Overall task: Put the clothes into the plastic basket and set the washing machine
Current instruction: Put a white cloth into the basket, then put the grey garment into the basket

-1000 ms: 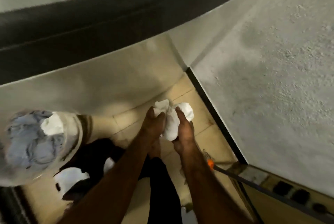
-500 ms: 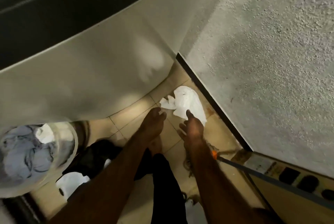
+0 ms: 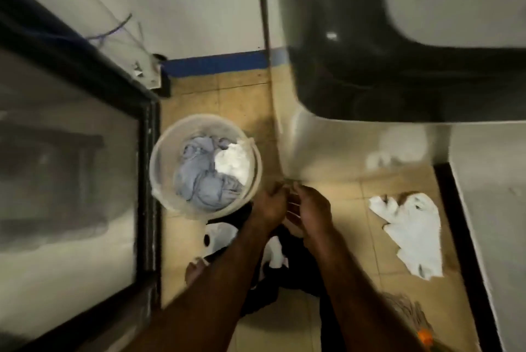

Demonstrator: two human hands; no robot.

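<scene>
Grey-white washing machine with dark lid now sits top right; a second ago it filled the top of the view, so the head has swung left toward the basket. Tan tiled floor carries everything. Round translucent white plastic basket stands on the floor between the glass-fronted black-framed cabinet and the machine's front left corner. In it are a crumpled blue-grey garment filling most of the tub and a smaller white cloth on top at the machine side. Roughly full to the rim. Black-and-white garment is heaped on the floor under the forearms, just beside the basket. Crumpled white cloth, gripped in both hands a second ago, now lies flat on the floor near the right wall's dark skirting, well apart from the basket. So it was dropped, not loaded, and still needs picking up. Left hand and right hand are empty with fingers loosely curled, close together just beside the basket's near rim. Too blurred to tell if they touch. Machine controls not reached yet, I judge.
</scene>
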